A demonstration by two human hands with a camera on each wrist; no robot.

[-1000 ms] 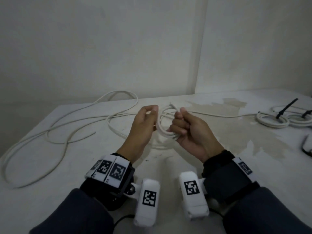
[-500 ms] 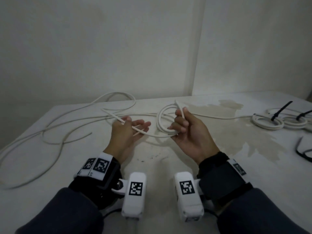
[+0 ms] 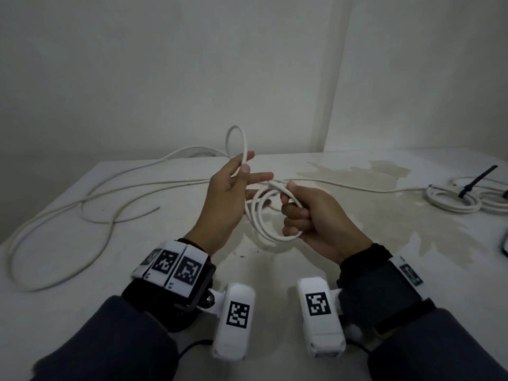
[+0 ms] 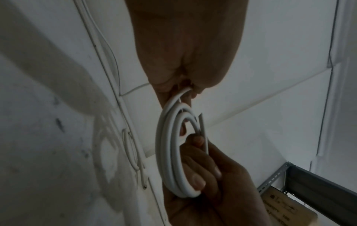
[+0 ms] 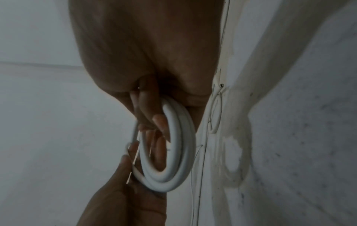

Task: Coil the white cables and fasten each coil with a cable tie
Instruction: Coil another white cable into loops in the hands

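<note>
Right hand (image 3: 316, 215) grips the coil (image 3: 264, 215); left hand (image 3: 231, 188) pinches a raised cable loop (image 3: 237, 144) beside it

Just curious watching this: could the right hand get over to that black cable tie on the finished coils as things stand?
Probably not yet. The right hand grips the unfinished coil, and the black cable tie lies far off at the table's right; nothing blocks the way.

Looked like a bare workroom or storage rm: plain white walls (image 3: 165, 64) met in a corner behind a stained white table (image 3: 357, 243). Beside the table, a grey slotted-angle metal shelf (image 4: 309, 186) held a cardboard box (image 4: 286, 209).
</note>
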